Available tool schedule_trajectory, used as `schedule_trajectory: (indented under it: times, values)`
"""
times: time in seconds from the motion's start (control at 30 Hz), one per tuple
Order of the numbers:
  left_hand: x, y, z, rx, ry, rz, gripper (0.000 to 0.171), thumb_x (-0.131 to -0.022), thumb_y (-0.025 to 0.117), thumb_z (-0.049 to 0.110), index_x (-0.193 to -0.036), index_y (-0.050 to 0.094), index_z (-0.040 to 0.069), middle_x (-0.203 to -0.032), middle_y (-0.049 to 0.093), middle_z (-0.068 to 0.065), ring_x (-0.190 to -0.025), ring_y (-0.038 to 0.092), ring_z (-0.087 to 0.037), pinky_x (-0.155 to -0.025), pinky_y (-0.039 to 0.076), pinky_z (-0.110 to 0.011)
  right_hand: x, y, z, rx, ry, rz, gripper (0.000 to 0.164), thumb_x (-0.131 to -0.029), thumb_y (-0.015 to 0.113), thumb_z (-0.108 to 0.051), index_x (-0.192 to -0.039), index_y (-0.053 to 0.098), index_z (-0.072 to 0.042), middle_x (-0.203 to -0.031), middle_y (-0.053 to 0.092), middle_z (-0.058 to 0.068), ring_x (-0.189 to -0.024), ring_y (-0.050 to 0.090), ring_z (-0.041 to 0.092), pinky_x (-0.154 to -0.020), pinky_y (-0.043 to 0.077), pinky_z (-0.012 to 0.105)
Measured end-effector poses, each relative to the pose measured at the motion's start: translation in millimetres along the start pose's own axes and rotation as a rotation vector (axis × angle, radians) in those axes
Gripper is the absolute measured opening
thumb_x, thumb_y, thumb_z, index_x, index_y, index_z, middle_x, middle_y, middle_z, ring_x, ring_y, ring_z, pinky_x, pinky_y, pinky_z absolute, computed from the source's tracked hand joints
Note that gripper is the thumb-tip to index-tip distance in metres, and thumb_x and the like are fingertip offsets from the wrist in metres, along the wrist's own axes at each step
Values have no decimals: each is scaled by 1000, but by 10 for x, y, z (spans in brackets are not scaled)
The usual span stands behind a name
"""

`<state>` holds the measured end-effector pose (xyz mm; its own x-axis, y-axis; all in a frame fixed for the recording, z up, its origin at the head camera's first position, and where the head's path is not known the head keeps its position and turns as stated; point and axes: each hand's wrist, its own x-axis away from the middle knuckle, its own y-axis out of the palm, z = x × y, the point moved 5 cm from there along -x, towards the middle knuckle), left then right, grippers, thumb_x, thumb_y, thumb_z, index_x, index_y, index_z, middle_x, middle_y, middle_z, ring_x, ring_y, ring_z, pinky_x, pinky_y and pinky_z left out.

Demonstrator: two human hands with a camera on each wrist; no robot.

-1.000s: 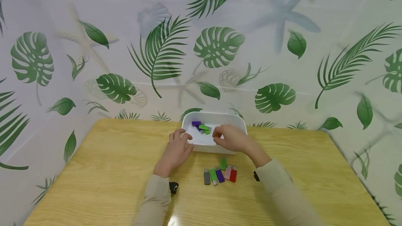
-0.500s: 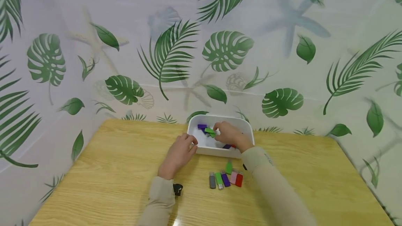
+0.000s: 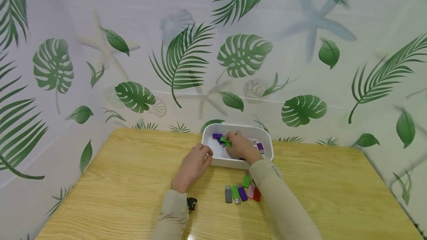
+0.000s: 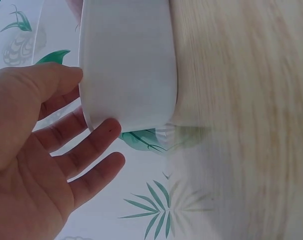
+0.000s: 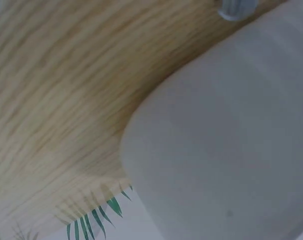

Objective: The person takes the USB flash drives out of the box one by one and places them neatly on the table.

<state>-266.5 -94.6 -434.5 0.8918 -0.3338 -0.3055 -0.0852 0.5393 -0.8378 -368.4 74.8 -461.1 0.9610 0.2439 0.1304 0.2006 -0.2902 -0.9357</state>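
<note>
A white plastic box stands at the table's back edge. My left hand holds its front left corner; in the left wrist view the thumb meets the rim and other fingers reach round the corner. My right hand is down inside the box, fingertips at a green USB stick; whether they pinch it is hidden. A purple USB stick lies left of it, another purple one at the right end. The right wrist view shows the box's outer wall, not the hand.
In front of the box lie several USB sticks on the wooden table: a grey one, green ones, a purple one, a pink one and a red one. A leaf-patterned cloth hangs behind.
My right hand has moved left inside the box to the green USB stick, uncovering the purple one at the right end. My left hand stays at the corner. The head view has shifted slightly.
</note>
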Motion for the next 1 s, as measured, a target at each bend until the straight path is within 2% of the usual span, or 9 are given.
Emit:
schedule_trajectory:
  times: [0.23, 0.47, 0.6, 0.7, 0.83, 1.0]
  values:
    - [27, -12, -4, -4, 11, 15, 7, -99, 61, 14, -102, 65, 10, -103, 60, -6, -87, 55, -20, -73, 49, -35, -9, 28, 54, -22, 41, 37, 35, -95, 64, -29, -124, 54, -11, -120, 51, 12, -98, 56, 29, -94, 48, 49]
    - [20, -25, -4, -6, 28, 39, 7, -98, 60, 13, -101, 66, 9, -101, 60, -7, -86, 56, -21, -73, 50, -35, -39, 9, 8, -7, -17, 76, 28, -96, 63, -27, -116, 56, -8, -114, 55, 12, -99, 58, 29, -92, 48, 50]
    - [10, -7, 7, 1, 36, 29, 8, -98, 60, 13, -102, 66, 9, -103, 61, -7, -90, 58, -22, -77, 51, -37, -69, -2, 18, 17, -39, 97, 27, -96, 64, -25, -116, 59, -7, -112, 62, 11, -100, 61, 28, -91, 49, 48]
    - [0, 7, 17, 9, 35, 13, 10, -98, 60, 14, -103, 66, 8, -106, 61, -7, -95, 59, -23, -82, 52, -37, -104, -18, 34, 41, -37, 115, 22, -96, 63, -21, -112, 62, -6, -106, 66, 10, -95, 61, 26, -89, 50, 46]
    - [3, 7, 1, 2, 17, 3, 10, -99, 60, 14, -104, 65, 7, -106, 61, -7, -97, 60, -22, -83, 52, -37, -151, -9, 37, 52, -45, 115, 17, -94, 62, -17, -107, 65, -5, -99, 66, 8, -87, 59, 23, -86, 51, 44]
    - [15, 5, -10, 0, -11, -4, 10, -99, 60, 15, -104, 65, 8, -106, 61, -6, -94, 58, -21, -81, 52, -37, -140, -17, 88, 48, -65, 141, 18, -92, 61, -16, -105, 65, -5, -97, 67, 8, -85, 60, 24, -84, 51, 45]
